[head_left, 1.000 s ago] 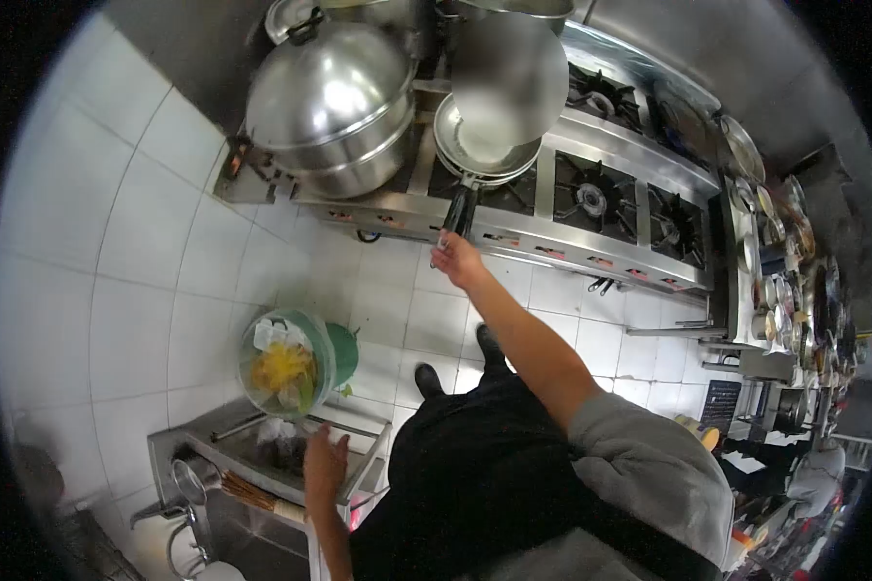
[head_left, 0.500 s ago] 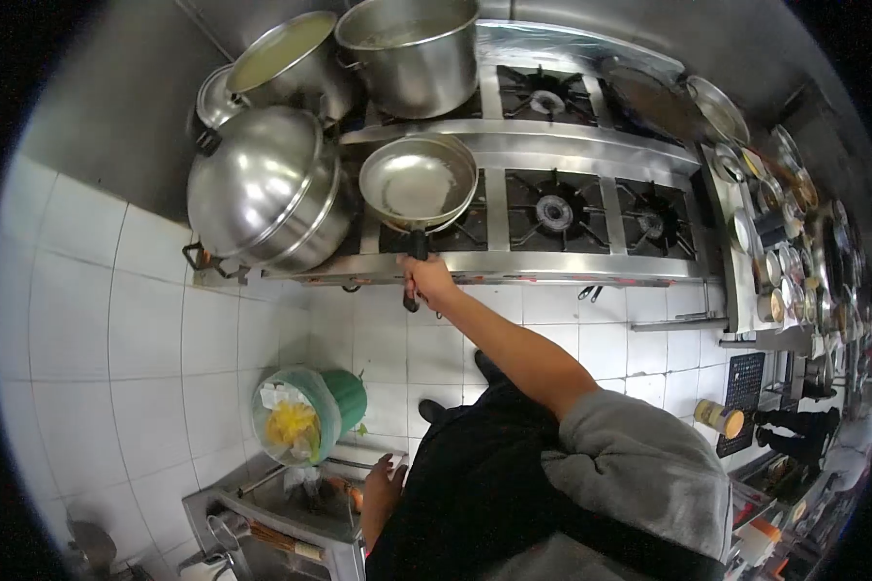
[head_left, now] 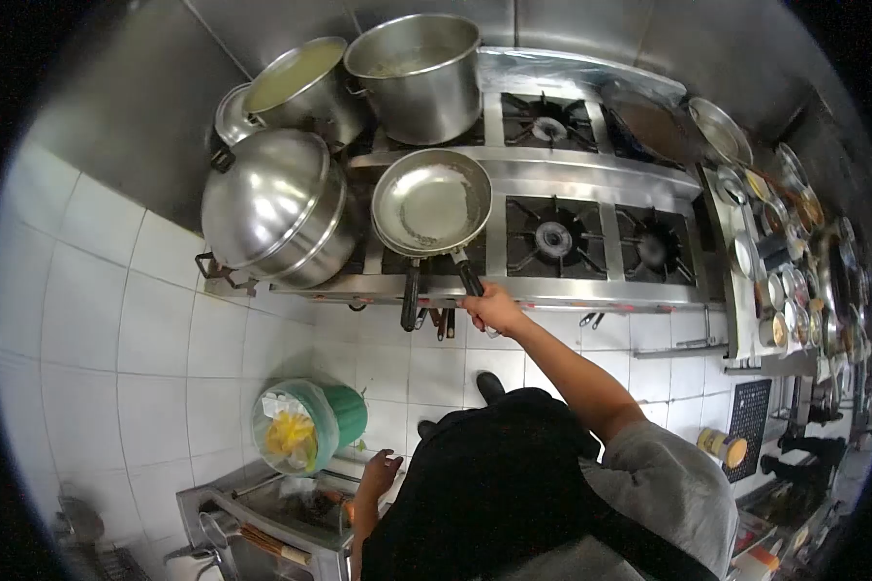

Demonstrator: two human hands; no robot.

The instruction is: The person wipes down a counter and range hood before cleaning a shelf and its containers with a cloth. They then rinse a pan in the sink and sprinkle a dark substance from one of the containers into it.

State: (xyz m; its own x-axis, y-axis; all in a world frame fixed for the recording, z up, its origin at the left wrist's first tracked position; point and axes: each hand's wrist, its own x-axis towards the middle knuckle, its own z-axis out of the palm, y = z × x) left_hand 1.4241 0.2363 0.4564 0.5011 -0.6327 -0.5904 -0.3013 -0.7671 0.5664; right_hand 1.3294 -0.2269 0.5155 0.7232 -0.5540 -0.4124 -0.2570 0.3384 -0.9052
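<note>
My right hand (head_left: 494,310) is closed around the black handle of a frying pan (head_left: 434,198) on the front left burner. This pan sits on top of another frying pan, mostly hidden below it, whose own black handle (head_left: 411,295) points toward me, untouched. The upper pan's inside is bare metal with dark specks near its rim. Down by my side, my left hand (head_left: 382,473) holds nothing, its fingers loosely apart near the sink counter.
Left of the pans stands a large domed steamer pot (head_left: 273,208). Behind are two tall stockpots (head_left: 415,87). A bagged green bin (head_left: 344,416) is on the floor by a sink (head_left: 291,504). Bowls crowd the right counter (head_left: 746,300). Another person's legs (head_left: 809,455) show far right.
My right hand has moved right along with the handle it grips. Two pan handles now show apart, where only one was visible. The view has tilted up slightly.
</note>
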